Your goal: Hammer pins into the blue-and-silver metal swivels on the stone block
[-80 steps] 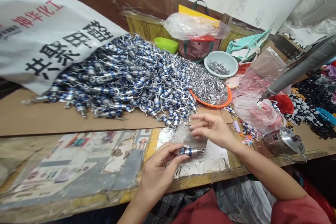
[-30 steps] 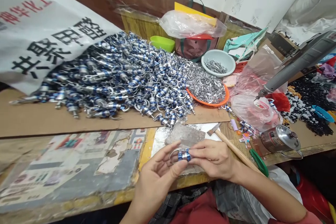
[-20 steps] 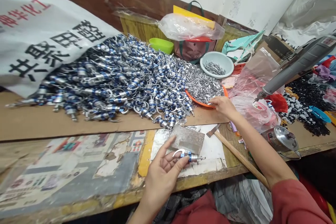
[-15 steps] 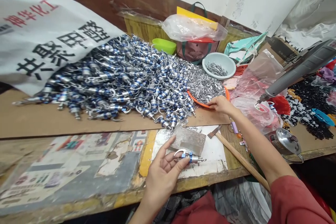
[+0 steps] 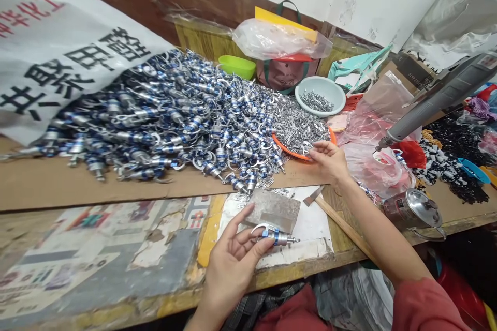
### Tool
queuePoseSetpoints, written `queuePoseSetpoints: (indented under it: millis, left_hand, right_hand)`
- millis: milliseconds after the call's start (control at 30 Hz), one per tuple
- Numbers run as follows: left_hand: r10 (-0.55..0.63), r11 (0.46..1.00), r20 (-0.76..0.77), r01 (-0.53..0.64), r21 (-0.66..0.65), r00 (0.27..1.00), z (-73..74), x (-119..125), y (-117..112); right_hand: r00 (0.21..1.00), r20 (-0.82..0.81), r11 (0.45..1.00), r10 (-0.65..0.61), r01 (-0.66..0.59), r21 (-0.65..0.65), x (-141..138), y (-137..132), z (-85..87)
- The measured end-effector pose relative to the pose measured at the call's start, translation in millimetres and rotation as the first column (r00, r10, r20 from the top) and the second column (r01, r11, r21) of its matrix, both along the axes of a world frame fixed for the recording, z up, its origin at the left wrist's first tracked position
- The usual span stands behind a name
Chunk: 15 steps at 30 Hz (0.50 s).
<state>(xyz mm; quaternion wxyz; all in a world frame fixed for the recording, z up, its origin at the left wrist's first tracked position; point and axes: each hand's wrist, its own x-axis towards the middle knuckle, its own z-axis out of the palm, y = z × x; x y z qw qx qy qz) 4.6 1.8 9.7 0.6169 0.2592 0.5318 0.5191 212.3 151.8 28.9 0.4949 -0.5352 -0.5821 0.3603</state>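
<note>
In my left hand I grip a silver-and-blue metal fitting, held between thumb and fingers. It is a small cylinder with a curved pale hook on one side and a thin tip pointing right. Behind it lies a grey metal block on a white sheet. My right hand is over the near right rim of an orange tray, which is heaped with small flat metal pieces. Its thumb and fingertips are brought together; whatever is between them is too small to make out.
A large pile of similar fittings spreads across cardboard at left, partly under a white sack. A hammer lies below my right forearm. At right are a hanging grey power screwdriver, a lidded metal mug and a pale bowl of pins.
My right hand has lifted slightly off the orange tray's rim, its fingers now more curled. My left hand keeps hold of the fitting. The whole view has shifted a little.
</note>
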Motion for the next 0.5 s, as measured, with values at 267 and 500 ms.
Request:
queuePoseSetpoints:
  millis: [267, 500]
  left_hand:
    - [-0.038, 0.999, 0.035, 0.038, 0.001, 0.999, -1.1, -2, 0]
    - [-0.060, 0.998, 0.037, 0.060, 0.011, 0.997, -1.6, -4, 1]
  right_hand:
    - [0.799, 0.508, 0.846, 0.321, -0.483, 0.226, -48, -105, 3.0]
    - [0.479, 0.843, 0.729, 0.244, -0.663, 0.166, -53, -109, 20.9]
